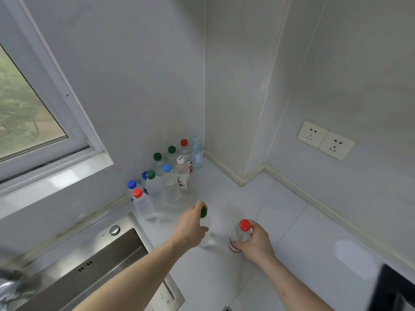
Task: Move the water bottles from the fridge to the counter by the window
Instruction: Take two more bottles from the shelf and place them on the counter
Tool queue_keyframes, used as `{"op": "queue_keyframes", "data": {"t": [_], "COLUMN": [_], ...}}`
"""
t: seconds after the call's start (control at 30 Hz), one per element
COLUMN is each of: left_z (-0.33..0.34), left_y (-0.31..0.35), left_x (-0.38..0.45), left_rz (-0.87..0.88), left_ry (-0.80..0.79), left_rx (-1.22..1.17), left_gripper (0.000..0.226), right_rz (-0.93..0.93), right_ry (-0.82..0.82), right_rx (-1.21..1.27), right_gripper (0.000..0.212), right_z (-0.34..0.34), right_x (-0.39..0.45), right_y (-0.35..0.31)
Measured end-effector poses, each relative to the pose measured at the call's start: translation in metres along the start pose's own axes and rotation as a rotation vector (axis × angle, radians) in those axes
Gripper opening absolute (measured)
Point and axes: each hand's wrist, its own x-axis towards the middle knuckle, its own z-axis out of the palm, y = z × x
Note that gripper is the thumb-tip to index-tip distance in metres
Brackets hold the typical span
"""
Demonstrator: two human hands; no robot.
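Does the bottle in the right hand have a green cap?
No, the bottle that the right hand grips has a red cap; the green-capped bottle is in the left hand.

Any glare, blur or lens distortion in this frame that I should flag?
Head view: wide-angle bending tilts the white-framed window and wall corner; soft glare patches sit on the white tiled counter; the dark object at bottom right is smeared; both hands, left hand and right hand, and the clear capped plastic bottles read reasonably sharp.
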Motion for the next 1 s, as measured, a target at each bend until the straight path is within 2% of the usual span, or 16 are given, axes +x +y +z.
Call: {"op": "queue_keyframes", "data": {"t": [0.43,0.67,1.0], "left_z": [-0.022,-0.042,-0.067], "left_y": [0.005,0.014,0.027], "left_x": [0.091,0.146,0.215], "left_rz": [0.045,0.040,-0.022], "left_ry": [0.083,0.118,0.050], "left_rx": [0.112,0.290,0.515], "left_gripper": [0.048,0.051,0.051], "right_rz": [-0.102,-0.113,-0.121], "right_ry": [0.026,0.006,-0.012], "right_rx": [0.055,0.124,0.203], "right_gripper": [0.036,0.039,0.049], "right_z": [0.002,0.001,0.011], "right_x": [0.083,0.127,0.189], "right_y": [-0.044,-0.066,-0.093]}}
